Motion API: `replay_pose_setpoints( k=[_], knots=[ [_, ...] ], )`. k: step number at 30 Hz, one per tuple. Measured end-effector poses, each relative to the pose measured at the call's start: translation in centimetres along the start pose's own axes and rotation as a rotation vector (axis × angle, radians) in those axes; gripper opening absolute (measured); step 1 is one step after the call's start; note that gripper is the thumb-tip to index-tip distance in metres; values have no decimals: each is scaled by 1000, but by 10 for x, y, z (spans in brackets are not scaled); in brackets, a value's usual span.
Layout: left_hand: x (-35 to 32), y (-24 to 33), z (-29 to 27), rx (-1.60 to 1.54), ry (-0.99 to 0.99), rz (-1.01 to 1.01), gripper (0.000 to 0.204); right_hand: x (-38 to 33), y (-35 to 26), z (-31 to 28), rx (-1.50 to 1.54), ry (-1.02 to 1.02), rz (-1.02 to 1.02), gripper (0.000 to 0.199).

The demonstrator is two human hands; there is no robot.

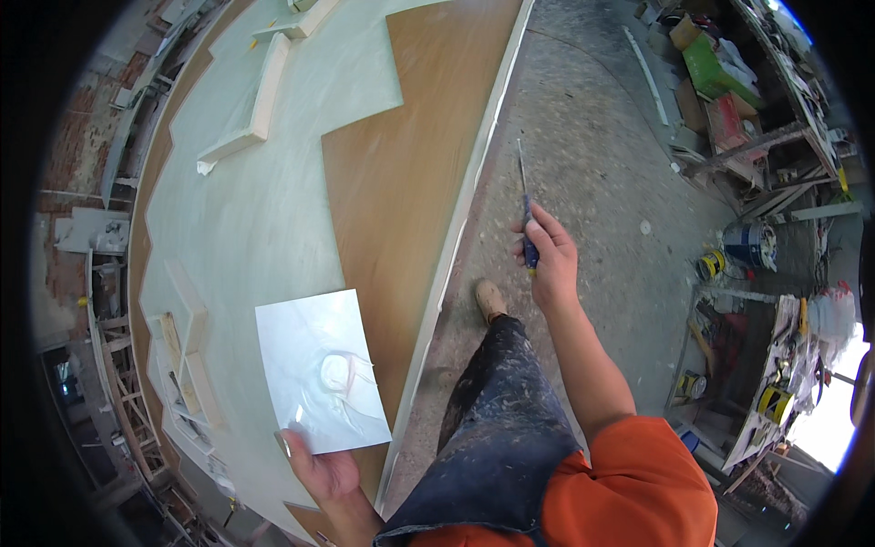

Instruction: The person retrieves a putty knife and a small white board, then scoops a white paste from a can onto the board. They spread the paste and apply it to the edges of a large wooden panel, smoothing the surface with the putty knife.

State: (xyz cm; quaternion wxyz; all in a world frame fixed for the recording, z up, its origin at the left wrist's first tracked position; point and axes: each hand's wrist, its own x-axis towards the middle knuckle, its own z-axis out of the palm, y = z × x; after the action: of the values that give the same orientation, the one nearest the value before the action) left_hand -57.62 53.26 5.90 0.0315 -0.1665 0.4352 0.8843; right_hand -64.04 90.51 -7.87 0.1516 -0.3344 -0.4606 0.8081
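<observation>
A pale square sheet (319, 372) with a smear of putty (344, 374) on it is being gripped at its near corner by the left hand (321, 474), thumb on top and fingers underneath, so that it is being kept flat over the near part of the counter (273, 210); held level like this, it is judged to be serving as a palette that stops the putty sliding off. Just beside the sheet, the counter's white edge (456, 246) is being followed by a paint-spattered trouser leg (497, 410) and a shoe (490, 299) on the floor (592, 182). Beyond the counter edge, over that floor, the right hand (547, 255) is being clenched around the blue handle of a thin-bladed tool (525, 205), whose blade is being pointed away from the body and slightly upward; carried this way, the blade is being kept off both the surface and the leg, it seems. Farther out, the counter is being shown as part coated in pale filler and part bare brown board (419, 155), the boundary running in steps. White strips (260, 105) are lying on the coated part, well apart from both hands. Open room is being left along the floor on the right, up to a cluttered shelf (775, 137), cans (747, 244) and a green box (713, 64)
</observation>
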Motion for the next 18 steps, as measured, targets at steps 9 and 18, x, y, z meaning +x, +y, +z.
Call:
replay_pose_setpoints(
  k=[9,18],
  knots=[
    [-35,30,-70,34,-37,-51,63,-62,52,7,-32,-115,-9,44],
    [-41,30,-71,88,65,-34,66,-44,103,39,-66,10,-122,44]
  ],
)
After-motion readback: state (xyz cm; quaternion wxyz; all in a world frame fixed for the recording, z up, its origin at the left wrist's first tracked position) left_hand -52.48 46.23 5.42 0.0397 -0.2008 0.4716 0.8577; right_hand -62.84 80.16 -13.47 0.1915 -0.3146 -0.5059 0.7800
